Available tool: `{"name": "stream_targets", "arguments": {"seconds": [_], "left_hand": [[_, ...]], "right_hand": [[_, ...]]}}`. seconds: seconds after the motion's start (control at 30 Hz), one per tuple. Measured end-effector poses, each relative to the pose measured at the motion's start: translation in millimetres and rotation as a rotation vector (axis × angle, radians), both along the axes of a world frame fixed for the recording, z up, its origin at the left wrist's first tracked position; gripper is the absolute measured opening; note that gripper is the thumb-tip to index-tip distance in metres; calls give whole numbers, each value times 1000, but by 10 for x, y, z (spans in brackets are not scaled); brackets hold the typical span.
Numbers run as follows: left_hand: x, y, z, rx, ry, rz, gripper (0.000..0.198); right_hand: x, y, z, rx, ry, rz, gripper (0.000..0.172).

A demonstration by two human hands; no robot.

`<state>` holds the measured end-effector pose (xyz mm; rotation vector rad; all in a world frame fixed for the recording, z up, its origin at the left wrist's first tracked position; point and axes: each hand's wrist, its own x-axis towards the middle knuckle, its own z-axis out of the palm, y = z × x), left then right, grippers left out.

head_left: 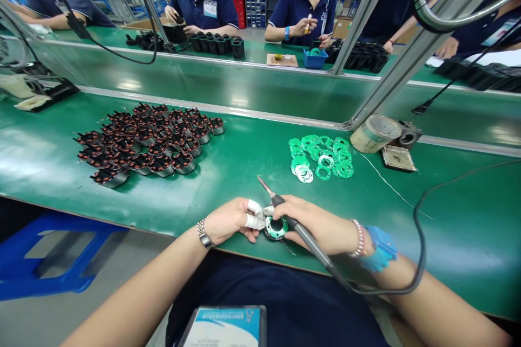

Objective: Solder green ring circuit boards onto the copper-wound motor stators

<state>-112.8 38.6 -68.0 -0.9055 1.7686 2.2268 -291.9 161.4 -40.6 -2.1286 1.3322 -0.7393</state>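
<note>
Near the table's front edge, my left hand (232,220), with white tape or cots on its fingertips, pinches the left side of a motor stator with a green ring circuit board (280,232) on top. My right hand (315,223) is closed round a soldering iron (306,239), whose bare tip points up and to the left, away from the board. Fingers of this hand also reach the stator's right side. A thin wire (288,247) sticks out below the stator. The stator's underside is hidden.
Many wound stators (142,143) stand grouped at the left. Loose green ring boards (323,172) lie right of centre. Behind them are a solder wire spool (375,134) and a small square tray (399,158). The iron's cable (423,244) loops at right. Co-workers sit across the metal rail.
</note>
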Motion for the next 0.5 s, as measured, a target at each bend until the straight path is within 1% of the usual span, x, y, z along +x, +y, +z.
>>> {"name": "stream_targets", "arguments": {"seconds": [0.03, 0.1, 0.13, 0.17, 0.2, 0.23, 0.27, 0.3, 0.33, 0.37, 0.4, 0.47, 0.5], "left_hand": [[33, 27, 19, -127, 19, 20, 18], [115, 110, 48, -496, 109, 53, 16], [156, 165, 51, -689, 182, 31, 15], [192, 223, 43, -855, 259, -19, 14], [218, 282, 24, -979, 330, -87, 15], [232, 337, -3, -1055, 391, -147, 17], [234, 383, -33, -1089, 438, -180, 18], [224, 417, -60, -1085, 463, -174, 18], [206, 438, -82, -1044, 463, -134, 16], [182, 447, -94, -962, 443, -71, 13], [156, 445, -96, -837, 402, -1, 10], [107, 419, -79, -515, 287, 136, 10], [87, 401, -66, -359, 238, 184, 11]], "right_hand": [[-6, -21, -3, 5, 26, 6, 29], [-9, -24, -27, -18, 51, -34, 28], [-5, -12, -47, -35, 57, -69, 30], [3, 7, -72, -55, 62, -101, 31], [13, 28, -98, -73, 65, -132, 33], [27, 52, -125, -87, 68, -163, 35], [45, 77, -149, -98, 74, -193, 37], [66, 104, -170, -108, 82, -221, 37], [92, 132, -185, -121, 90, -252, 37], [120, 161, -197, -135, 101, -287, 36], [150, 190, -203, -151, 117, -324, 34], [208, 242, -205, -183, 154, -388, 33], [231, 259, -202, -194, 165, -414, 32]]}}
